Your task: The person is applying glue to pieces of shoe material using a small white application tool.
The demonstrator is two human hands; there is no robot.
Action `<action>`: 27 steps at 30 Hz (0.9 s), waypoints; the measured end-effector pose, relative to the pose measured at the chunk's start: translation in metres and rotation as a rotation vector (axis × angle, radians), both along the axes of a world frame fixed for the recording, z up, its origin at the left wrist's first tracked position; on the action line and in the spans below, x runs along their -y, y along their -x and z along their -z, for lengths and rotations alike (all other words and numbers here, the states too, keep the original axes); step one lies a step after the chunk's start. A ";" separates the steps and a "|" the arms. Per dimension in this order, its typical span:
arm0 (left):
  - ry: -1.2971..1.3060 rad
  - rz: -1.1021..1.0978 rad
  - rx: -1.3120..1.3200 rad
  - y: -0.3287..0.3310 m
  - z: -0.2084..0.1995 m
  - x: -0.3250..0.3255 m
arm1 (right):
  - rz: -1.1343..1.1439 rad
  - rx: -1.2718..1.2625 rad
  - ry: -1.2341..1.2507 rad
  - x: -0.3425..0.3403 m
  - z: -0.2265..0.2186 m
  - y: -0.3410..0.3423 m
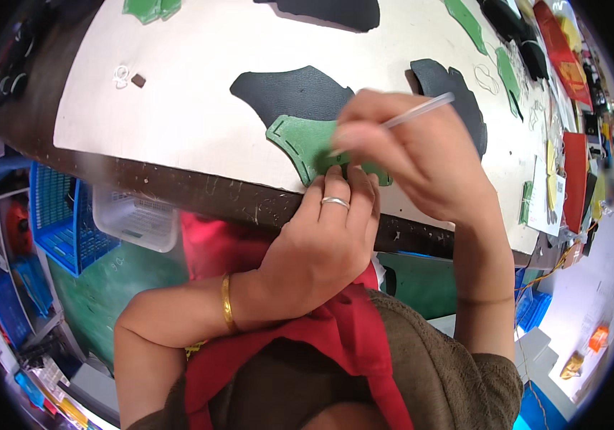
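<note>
A green template point(296, 137) with dark slots along its edges lies at the near edge of the white board point(170, 107). It overlaps a black leather-like piece point(289, 89). My left hand point(332, 240), with a ring on one finger, rests its outstretched fingers on the template's near side. My right hand point(425, 154) is closed around a thin, clear-barrelled pen point(421, 110). The pen's tip end comes down onto the template near its middle, just beyond my left fingertips. Part of the template is hidden under both hands.
Another black piece point(457, 97) lies to the right, and one point(335, 8) at the far edge. Green templates point(468, 25) lie at the right and far left point(150, 7). A brown scrap point(138, 80) lies left. Blue point(70, 222) and clear point(138, 215) baskets stand below the table's left edge.
</note>
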State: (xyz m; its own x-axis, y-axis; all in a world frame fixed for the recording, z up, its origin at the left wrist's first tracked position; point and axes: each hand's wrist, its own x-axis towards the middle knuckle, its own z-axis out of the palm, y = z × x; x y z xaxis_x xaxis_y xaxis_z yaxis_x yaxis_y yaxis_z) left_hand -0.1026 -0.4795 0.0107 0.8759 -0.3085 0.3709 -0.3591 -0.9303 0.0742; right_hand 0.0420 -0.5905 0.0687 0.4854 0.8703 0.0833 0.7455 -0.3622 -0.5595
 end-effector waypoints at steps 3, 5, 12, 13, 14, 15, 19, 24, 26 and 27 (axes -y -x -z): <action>-0.041 0.025 -0.057 0.006 -0.002 0.000 | -0.170 -0.157 0.046 -0.023 0.007 -0.001; -0.022 0.019 -0.059 0.006 -0.004 0.000 | -0.279 -0.063 0.159 -0.032 0.008 -0.006; -0.030 -0.026 -0.001 -0.004 -0.004 0.000 | -0.224 0.131 -0.097 -0.060 0.025 -0.015; -0.030 -0.028 -0.001 -0.005 -0.004 0.001 | -0.190 0.163 -0.164 -0.059 0.028 -0.013; -0.030 -0.031 0.002 -0.004 -0.005 0.001 | -0.193 0.166 -0.163 -0.056 0.030 -0.011; -0.043 -0.040 -0.021 -0.004 -0.006 0.002 | -0.142 0.177 -0.148 -0.052 0.032 -0.007; -0.060 -0.049 -0.042 -0.005 -0.007 0.004 | -0.015 0.204 -0.205 -0.034 0.030 0.000; -0.048 -0.053 0.024 -0.012 -0.004 0.001 | 0.325 -0.180 -0.349 0.011 0.018 -0.004; -0.073 -0.076 0.046 -0.013 -0.005 0.001 | 0.320 -0.193 -0.313 0.023 0.025 -0.005; -0.074 -0.061 0.052 -0.014 -0.006 0.002 | 0.319 -0.176 -0.261 0.026 0.031 -0.005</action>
